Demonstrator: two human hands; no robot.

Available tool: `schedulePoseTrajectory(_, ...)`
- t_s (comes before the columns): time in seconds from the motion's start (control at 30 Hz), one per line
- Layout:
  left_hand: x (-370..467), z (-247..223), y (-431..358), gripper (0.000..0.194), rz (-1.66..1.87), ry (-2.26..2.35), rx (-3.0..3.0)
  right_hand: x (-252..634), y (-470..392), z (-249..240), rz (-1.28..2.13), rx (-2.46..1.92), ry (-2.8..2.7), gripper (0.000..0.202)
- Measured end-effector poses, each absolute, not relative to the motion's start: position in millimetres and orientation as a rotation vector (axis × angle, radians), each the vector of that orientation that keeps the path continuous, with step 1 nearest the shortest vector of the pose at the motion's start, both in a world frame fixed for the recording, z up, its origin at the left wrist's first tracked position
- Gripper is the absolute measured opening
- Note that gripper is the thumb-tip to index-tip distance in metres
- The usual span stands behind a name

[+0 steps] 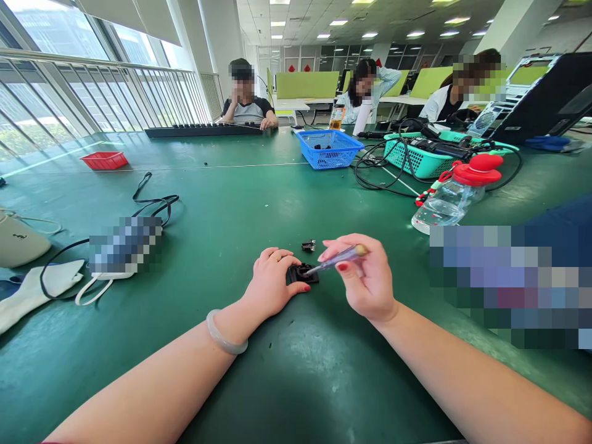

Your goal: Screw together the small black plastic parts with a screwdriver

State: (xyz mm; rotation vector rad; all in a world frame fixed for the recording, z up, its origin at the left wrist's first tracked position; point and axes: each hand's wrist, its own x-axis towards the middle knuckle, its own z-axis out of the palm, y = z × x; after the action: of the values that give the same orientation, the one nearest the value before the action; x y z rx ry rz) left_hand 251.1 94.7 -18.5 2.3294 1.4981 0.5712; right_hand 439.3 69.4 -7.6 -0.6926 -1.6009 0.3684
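Observation:
My left hand point(274, 279) rests on the green table point(222, 216), its fingers and thumb gripping a small black part point(309, 277). In my right hand point(365, 277) is a screwdriver point(335, 259) with a translucent purplish handle, tilted down to the left. Its tip meets the black part or is just above it; which one I cannot tell. Another small black piece point(308, 245) lies on the table just behind that part.
A red tray point(104, 161) stands at the back left, with a corded pouch point(126, 246) nearer. Farther back are a blue basket point(329, 159) and a teal basket point(419, 161) with cables. A red-capped bottle point(446, 203) stands right. Three people sit beyond.

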Motion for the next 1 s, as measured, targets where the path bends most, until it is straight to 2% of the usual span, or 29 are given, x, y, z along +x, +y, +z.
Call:
schedulePoseTrajectory(0.13,251.7,-16.8,94.2,0.040,0.558,1.496,2.314,440.6,72.7,-6.8,0.318,-0.773,-1.411,0.021)
schedulePoseTrajectory(0.5,251.6,-15.6,94.0,0.041,0.514,1.489,2.316,443.7,86.8,-17.3,0.590,-1.022,-1.433,0.030)
schedulePoseTrajectory(0.63,251.5,-16.3,94.3,0.040,0.532,1.491,2.312,443.8,85.3,-15.7,0.590,-1.008,-1.459,0.030)
schedulePoseTrajectory(0.83,251.4,-16.8,94.7,0.039,0.519,1.486,2.310,442.5,77.2,-9.1,0.383,-0.802,-1.369,0.019)
schedulePoseTrajectory(1.0,250.8,-18.9,94.7,0.040,0.544,1.475,2.329,441.1,75.2,-11.7,0.482,-0.797,-1.596,0.017)
